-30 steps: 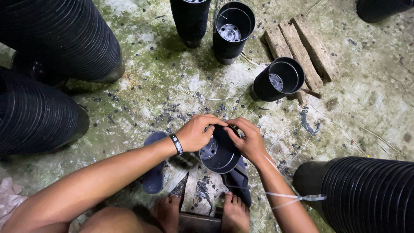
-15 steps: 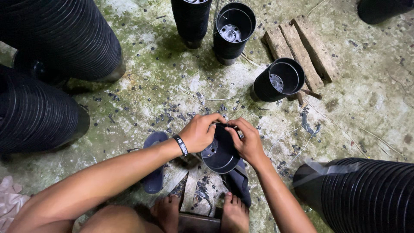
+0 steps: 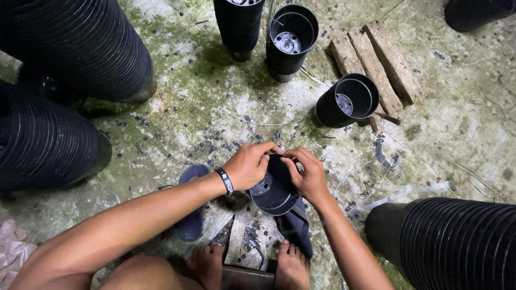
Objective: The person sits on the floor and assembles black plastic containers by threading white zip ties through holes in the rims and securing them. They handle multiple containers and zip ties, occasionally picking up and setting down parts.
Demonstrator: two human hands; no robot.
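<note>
Head view: two hands, left [image 3: 248, 165] and right [image 3: 307, 175], hold one black pot [image 3: 275, 192]

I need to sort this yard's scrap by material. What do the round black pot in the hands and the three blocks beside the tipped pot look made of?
The black pot, gripped at its rim by the left hand and right hand, looks like thin moulded plastic: smooth, slightly glossy, with drain holes in its base. The three blocks look like rough, weathered, unpainted wood, grain showing.
</note>
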